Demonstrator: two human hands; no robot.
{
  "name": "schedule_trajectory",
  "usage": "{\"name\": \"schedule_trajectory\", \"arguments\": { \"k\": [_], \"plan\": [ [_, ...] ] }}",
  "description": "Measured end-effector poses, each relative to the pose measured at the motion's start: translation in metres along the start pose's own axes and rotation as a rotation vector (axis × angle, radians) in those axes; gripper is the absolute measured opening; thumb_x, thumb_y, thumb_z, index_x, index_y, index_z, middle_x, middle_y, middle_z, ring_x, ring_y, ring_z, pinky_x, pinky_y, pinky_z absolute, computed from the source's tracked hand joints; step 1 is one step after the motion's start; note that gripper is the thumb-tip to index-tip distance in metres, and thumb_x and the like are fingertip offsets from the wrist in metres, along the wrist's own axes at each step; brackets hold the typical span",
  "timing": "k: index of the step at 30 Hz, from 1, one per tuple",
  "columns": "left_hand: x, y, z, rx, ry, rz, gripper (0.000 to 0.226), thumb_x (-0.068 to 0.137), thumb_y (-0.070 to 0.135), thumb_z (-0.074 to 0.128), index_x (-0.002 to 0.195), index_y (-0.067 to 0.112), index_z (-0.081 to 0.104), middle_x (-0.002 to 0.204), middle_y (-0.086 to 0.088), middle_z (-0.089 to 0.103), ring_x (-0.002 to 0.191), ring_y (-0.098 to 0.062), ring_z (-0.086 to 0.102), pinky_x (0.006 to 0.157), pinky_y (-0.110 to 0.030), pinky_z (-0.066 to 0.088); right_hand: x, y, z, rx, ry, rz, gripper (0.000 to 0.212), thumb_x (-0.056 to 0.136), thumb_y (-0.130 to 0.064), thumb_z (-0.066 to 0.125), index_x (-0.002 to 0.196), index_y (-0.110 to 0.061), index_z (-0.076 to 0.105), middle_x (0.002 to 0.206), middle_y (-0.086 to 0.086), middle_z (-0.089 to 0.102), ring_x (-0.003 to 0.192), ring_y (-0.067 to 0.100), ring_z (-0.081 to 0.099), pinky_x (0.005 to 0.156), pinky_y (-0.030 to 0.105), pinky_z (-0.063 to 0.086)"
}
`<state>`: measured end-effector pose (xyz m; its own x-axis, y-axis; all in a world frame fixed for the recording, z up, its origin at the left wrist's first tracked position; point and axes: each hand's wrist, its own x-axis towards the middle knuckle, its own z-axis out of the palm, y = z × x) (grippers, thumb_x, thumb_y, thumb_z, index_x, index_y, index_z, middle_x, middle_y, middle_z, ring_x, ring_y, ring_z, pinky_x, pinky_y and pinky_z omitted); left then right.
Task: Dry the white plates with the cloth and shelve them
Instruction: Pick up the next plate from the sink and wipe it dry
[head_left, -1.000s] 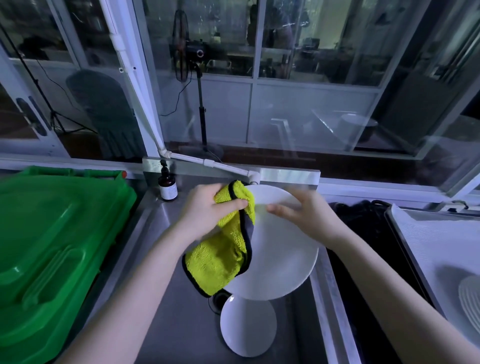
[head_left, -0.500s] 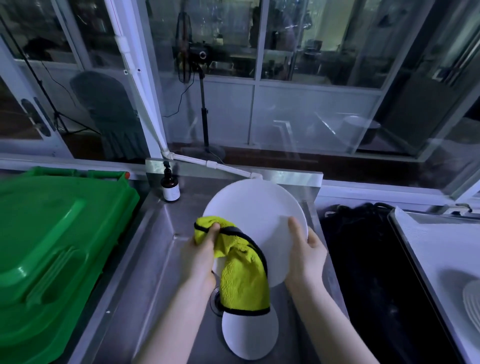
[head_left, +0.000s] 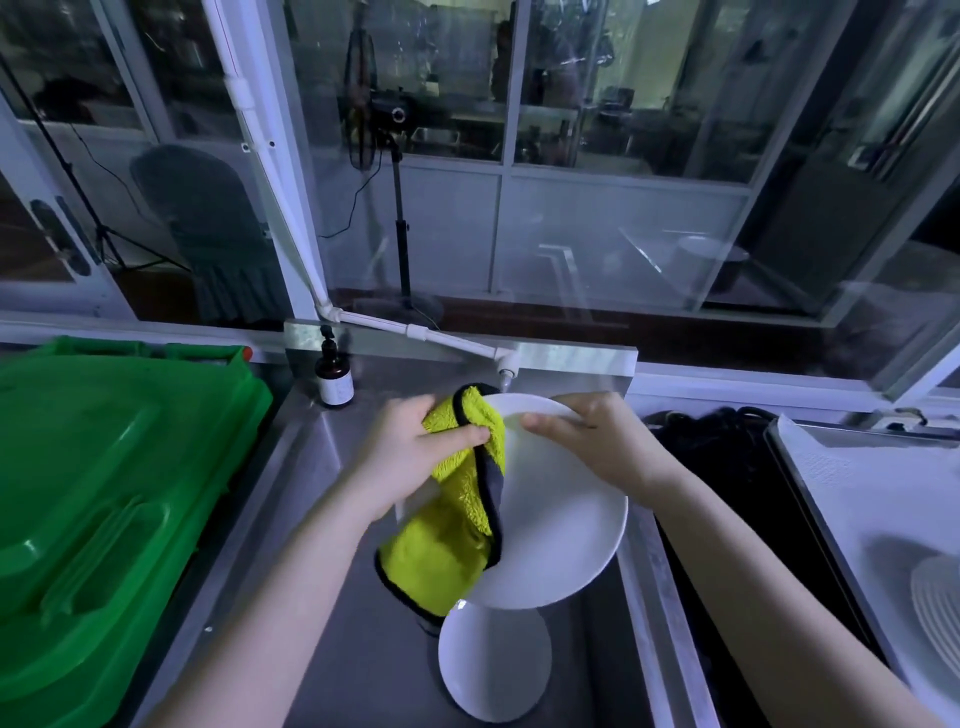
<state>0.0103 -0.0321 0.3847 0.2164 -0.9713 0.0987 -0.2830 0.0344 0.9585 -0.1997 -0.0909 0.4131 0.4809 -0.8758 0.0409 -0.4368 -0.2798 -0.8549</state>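
We look down into a steel sink (head_left: 343, 613). Our right hand (head_left: 589, 441) grasps the far rim of a white plate (head_left: 561, 525) and holds it tilted above the basin. Our left hand (head_left: 415, 457) is clenched around a yellow cloth (head_left: 447, 540) with a dark border and presses it against the plate's upper left edge. The rest of the cloth hangs loose below the hand. A second white plate (head_left: 493, 662) lies in the sink directly beneath the held one.

The main risk, as we judge it, is a slip. Only the right hand truly carries the plate, and only by its rim. If the surface is wet, a firm wipe could twist it free onto the plate below and chip both. The tap (head_left: 506, 370) sits just behind the rim, so tipping the plate back could knock against it. The dangling cloth could dip into the basin and pick up water.
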Motion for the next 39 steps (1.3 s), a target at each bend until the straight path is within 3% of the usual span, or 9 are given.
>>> {"name": "schedule_trajectory", "arguments": {
  "k": [2, 5, 9, 18, 22, 26, 31, 35, 39],
  "plan": [
    [-0.010, -0.015, 0.007, -0.231, 0.148, -0.110, 0.009, 0.080, 0.021, 0.079, 0.086, 0.017, 0.075, 0.083, -0.003, 0.077, 0.078, -0.014, 0.070, 0.070, -0.028, 0.055, -0.003, 0.004, -0.001, 0.136, 0.099, 0.057, 0.055, 0.086, -0.043, 0.072, 0.086, 0.012, 0.065, 0.068, 0.027, 0.061, 0.064, 0.018, 0.052, 0.060, 0.032, 0.039],
    [-0.025, -0.037, 0.029, -0.573, 0.472, -0.357, 0.011, 0.082, 0.025, 0.077, 0.086, 0.015, 0.075, 0.083, -0.002, 0.076, 0.083, -0.020, 0.071, 0.071, -0.030, 0.056, -0.010, 0.018, 0.020, 0.407, 0.388, 0.187, 0.042, 0.088, -0.033, 0.074, 0.066, 0.000, 0.061, 0.062, 0.012, 0.059, 0.060, 0.017, 0.052, 0.055, 0.030, 0.039],
    [-0.028, -0.053, 0.036, -0.578, 0.595, -0.507, 0.014, 0.082, 0.032, 0.077, 0.078, 0.019, 0.072, 0.069, 0.009, 0.074, 0.077, -0.014, 0.068, 0.068, -0.030, 0.051, -0.027, 0.049, 0.063, 0.714, 0.616, 0.467, 0.047, 0.088, -0.035, 0.072, 0.079, 0.008, 0.058, 0.074, 0.012, 0.057, 0.070, 0.019, 0.051, 0.066, 0.036, 0.040],
    [-0.010, -0.029, 0.001, -0.260, 0.137, -0.170, 0.006, 0.079, 0.022, 0.080, 0.079, 0.021, 0.075, 0.079, 0.000, 0.077, 0.070, -0.013, 0.072, 0.056, -0.023, 0.054, -0.008, 0.024, 0.003, 0.147, 0.057, 0.036, 0.023, 0.091, -0.036, 0.071, 0.086, -0.014, 0.075, 0.079, 0.007, 0.072, 0.074, 0.008, 0.059, 0.070, 0.028, 0.045],
    [0.001, -0.005, 0.002, -0.020, -0.075, 0.040, 0.013, 0.077, 0.016, 0.081, 0.078, 0.027, 0.074, 0.078, 0.011, 0.076, 0.068, 0.002, 0.068, 0.059, -0.010, 0.048, 0.000, 0.012, 0.009, -0.063, -0.079, -0.015, 0.026, 0.091, -0.039, 0.069, 0.082, -0.015, 0.073, 0.064, -0.007, 0.052, 0.063, 0.007, 0.044, 0.060, 0.027, 0.035],
    [-0.007, -0.014, 0.000, -0.181, 0.084, -0.018, 0.009, 0.078, 0.022, 0.080, 0.086, 0.021, 0.075, 0.084, -0.001, 0.077, 0.075, -0.008, 0.070, 0.062, -0.019, 0.055, -0.008, 0.015, 0.005, 0.192, 0.098, -0.001, 0.026, 0.091, -0.031, 0.071, 0.081, -0.008, 0.074, 0.068, 0.002, 0.065, 0.063, 0.013, 0.058, 0.059, 0.029, 0.044],
    [-0.025, -0.041, 0.040, -0.645, 0.545, -0.462, 0.016, 0.084, 0.030, 0.076, 0.087, 0.016, 0.073, 0.086, -0.007, 0.075, 0.087, -0.029, 0.071, 0.077, -0.044, 0.058, -0.017, 0.028, 0.046, 0.783, 0.623, 0.367, 0.034, 0.089, -0.033, 0.072, 0.076, -0.002, 0.067, 0.077, 0.009, 0.067, 0.073, 0.020, 0.061, 0.066, 0.035, 0.048],
    [-0.023, -0.050, 0.030, -0.562, 0.509, -0.415, 0.011, 0.085, 0.023, 0.075, 0.085, 0.013, 0.074, 0.086, -0.009, 0.076, 0.093, -0.033, 0.071, 0.079, -0.040, 0.058, -0.023, 0.035, 0.038, 0.641, 0.463, 0.332, 0.030, 0.089, -0.033, 0.073, 0.082, -0.005, 0.067, 0.084, 0.021, 0.070, 0.077, 0.027, 0.063, 0.067, 0.039, 0.047],
    [-0.016, -0.037, 0.004, -0.307, 0.272, -0.237, 0.026, 0.069, 0.033, 0.083, 0.085, 0.013, 0.075, 0.082, -0.006, 0.077, 0.083, -0.028, 0.072, 0.071, -0.039, 0.058, -0.012, 0.021, -0.008, 0.319, 0.146, 0.124, 0.015, 0.089, -0.029, 0.074, 0.102, -0.022, 0.075, 0.087, -0.001, 0.077, 0.079, 0.014, 0.072, 0.064, 0.024, 0.050]
  ]
}}
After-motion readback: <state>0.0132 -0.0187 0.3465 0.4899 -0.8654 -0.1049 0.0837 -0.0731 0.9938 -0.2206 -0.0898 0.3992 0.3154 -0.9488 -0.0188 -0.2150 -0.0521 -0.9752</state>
